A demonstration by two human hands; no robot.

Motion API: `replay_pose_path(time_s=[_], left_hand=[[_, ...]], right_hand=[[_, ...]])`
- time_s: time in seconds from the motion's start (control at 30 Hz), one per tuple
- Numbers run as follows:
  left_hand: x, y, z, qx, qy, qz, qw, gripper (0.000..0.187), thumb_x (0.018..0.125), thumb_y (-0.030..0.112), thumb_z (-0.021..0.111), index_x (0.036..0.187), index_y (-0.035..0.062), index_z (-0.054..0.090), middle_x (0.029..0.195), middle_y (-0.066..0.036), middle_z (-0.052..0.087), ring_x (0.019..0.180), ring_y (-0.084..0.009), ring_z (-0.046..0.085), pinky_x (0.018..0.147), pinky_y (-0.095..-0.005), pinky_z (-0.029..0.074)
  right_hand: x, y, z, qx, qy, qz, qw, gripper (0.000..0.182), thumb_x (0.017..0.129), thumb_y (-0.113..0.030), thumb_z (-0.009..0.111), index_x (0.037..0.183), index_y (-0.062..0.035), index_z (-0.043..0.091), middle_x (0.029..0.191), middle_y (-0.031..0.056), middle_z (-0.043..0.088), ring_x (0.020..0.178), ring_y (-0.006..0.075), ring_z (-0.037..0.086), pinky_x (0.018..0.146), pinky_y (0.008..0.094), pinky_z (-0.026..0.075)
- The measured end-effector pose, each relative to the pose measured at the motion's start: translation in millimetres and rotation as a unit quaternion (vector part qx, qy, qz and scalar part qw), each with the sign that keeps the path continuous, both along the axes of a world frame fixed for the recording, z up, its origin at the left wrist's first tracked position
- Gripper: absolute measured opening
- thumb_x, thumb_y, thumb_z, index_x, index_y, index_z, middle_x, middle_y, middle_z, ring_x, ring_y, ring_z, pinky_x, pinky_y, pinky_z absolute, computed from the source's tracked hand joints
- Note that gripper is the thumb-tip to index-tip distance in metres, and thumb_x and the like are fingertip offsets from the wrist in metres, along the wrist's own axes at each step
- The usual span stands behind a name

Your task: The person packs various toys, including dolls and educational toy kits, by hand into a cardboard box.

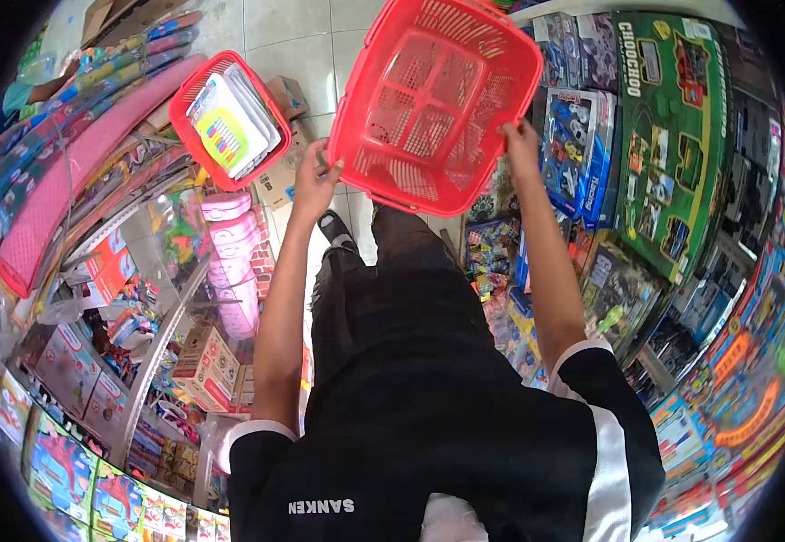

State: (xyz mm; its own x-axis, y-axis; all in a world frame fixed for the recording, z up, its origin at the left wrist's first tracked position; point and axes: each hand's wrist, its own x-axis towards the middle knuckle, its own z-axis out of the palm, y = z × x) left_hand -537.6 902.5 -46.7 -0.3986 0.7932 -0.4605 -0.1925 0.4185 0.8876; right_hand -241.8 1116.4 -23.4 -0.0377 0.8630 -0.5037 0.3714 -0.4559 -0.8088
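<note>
A large red plastic basket (365, 117) with slotted walls is held up in front of me, its open top facing my eyes and its lattice floor showing. My left hand (317, 178) is closed on the rim at its near left corner. On the right side, my right hand (521, 146) grips the rim, fingers partly hidden by the edge. Left of it stands a smaller red basket (182, 135), apart from my hands. Inside that one are white sheets or packs (252, 117) and a yellow-green piece with coloured marks.
Boxed toys, including a green train set box (672, 144) and a blue racing set (578, 149), line the right. Rolled pink material (67, 181) and shelves of goods fill the left. Cardboard boxes (284, 167) sit on the tiled floor (289, 54) near my feet.
</note>
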Motion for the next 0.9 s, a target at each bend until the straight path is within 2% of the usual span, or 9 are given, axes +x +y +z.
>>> replay_pose_path(time_s=[0.2,0.27,0.33,0.47,0.53,0.67,0.8,0.87,0.9], left_hand=[[26,69,31,-0.03,-0.004,-0.064,0.997,0.041,0.082,0.01,0.068,0.114,0.0015,0.046,0.109,-0.01,0.056,0.085,-0.017,0.061,0.072,-0.0284,0.049],[28,80,26,-0.022,0.017,-0.077,0.997,0.041,0.081,0.014,0.07,0.113,0.0011,0.048,0.107,-0.009,0.057,0.082,-0.0175,0.061,0.071,-0.0279,0.049],[28,80,12,-0.05,0.027,-0.166,0.985,0.041,0.083,0.019,0.069,0.116,0.003,0.048,0.106,-0.007,0.058,0.087,-0.0186,0.061,0.07,-0.0318,0.05],[34,60,-15,-0.06,-0.015,-0.161,0.985,0.043,0.083,0.021,0.068,0.12,0.0052,0.051,0.107,-0.007,0.057,0.086,-0.0181,0.06,0.072,-0.0312,0.05],[27,43,-18,-0.032,-0.009,-0.142,0.989,0.039,0.085,0.023,0.065,0.119,0.0056,0.054,0.108,-0.007,0.058,0.086,-0.0177,0.06,0.075,-0.0307,0.049],[4,-19,-51,-0.087,-0.022,0.026,0.996,0.03,0.089,0.026,0.06,0.11,0.0056,0.06,0.099,-0.005,0.063,0.082,-0.0147,0.06,0.077,-0.0278,0.045],[-39,-102,-83,-0.141,-0.005,0.167,0.976,0.024,0.092,0.023,0.056,0.108,0.0063,0.061,0.098,-0.003,0.063,0.082,-0.0114,0.06,0.071,-0.0237,0.046],[-64,-143,-98,-0.153,0.052,0.215,0.963,0.026,0.092,0.023,0.056,0.108,0.0043,0.061,0.095,-0.005,0.063,0.083,-0.0128,0.06,0.071,-0.0245,0.046],[-76,-163,-108,-0.143,0.1,0.224,0.959,0.025,0.092,0.022,0.057,0.107,0.0036,0.061,0.098,-0.006,0.062,0.086,-0.0143,0.059,0.073,-0.0261,0.047]], right_hand=[[-2,80,-16,0.046,0.067,-0.049,0.995,0.028,0.08,-0.006,0.054,0.107,0.0015,0.057,0.094,0.0078,0.064,0.079,0.013,0.06,0.072,0.027,0.047],[9,94,-43,0.069,0.037,-0.018,0.997,0.033,0.08,-0.007,0.055,0.112,0.0012,0.056,0.096,0.0121,0.064,0.083,0.0191,0.062,0.076,0.0306,0.048],[8,100,-60,0.181,-0.162,0.079,0.967,0.044,0.078,-0.008,0.057,0.121,0.0013,0.051,0.097,0.0178,0.064,0.087,0.0305,0.062,0.08,0.0378,0.048],[-5,100,-51,0.175,-0.25,0.128,0.944,0.056,0.076,-0.011,0.059,0.128,0.0044,0.044,0.111,0.0243,0.058,0.103,0.0402,0.055,0.092,0.0437,0.041],[-28,89,-30,0.345,-0.389,0.123,0.845,0.06,0.072,-0.011,0.061,0.127,0.0058,0.042,0.117,0.0245,0.052,0.111,0.0425,0.046,0.098,0.0461,0.034],[-113,52,11,0.514,-0.248,0.161,0.805,0.042,0.068,-0.006,0.061,0.109,0.0027,0.054,0.098,0.0179,0.056,0.097,0.0358,0.051,0.096,0.0433,0.033],[-204,-15,-3,0.403,-0.067,0.273,0.871,0.029,0.068,-0.008,0.06,0.097,-0.004,0.059,0.098,0.0138,0.056,0.098,0.0306,0.05,0.092,0.043,0.033],[-241,-49,-22,0.341,-0.2,0.374,0.839,0.021,0.069,-0.009,0.06,0.09,-0.0085,0.061,0.094,0.0096,0.057,0.096,0.0277,0.051,0.087,0.0418,0.034],[-257,-59,-32,0.396,-0.231,0.389,0.799,0.02,0.071,-0.01,0.06,0.091,-0.0093,0.061,0.093,0.0086,0.057,0.094,0.0274,0.051,0.081,0.042,0.036]])
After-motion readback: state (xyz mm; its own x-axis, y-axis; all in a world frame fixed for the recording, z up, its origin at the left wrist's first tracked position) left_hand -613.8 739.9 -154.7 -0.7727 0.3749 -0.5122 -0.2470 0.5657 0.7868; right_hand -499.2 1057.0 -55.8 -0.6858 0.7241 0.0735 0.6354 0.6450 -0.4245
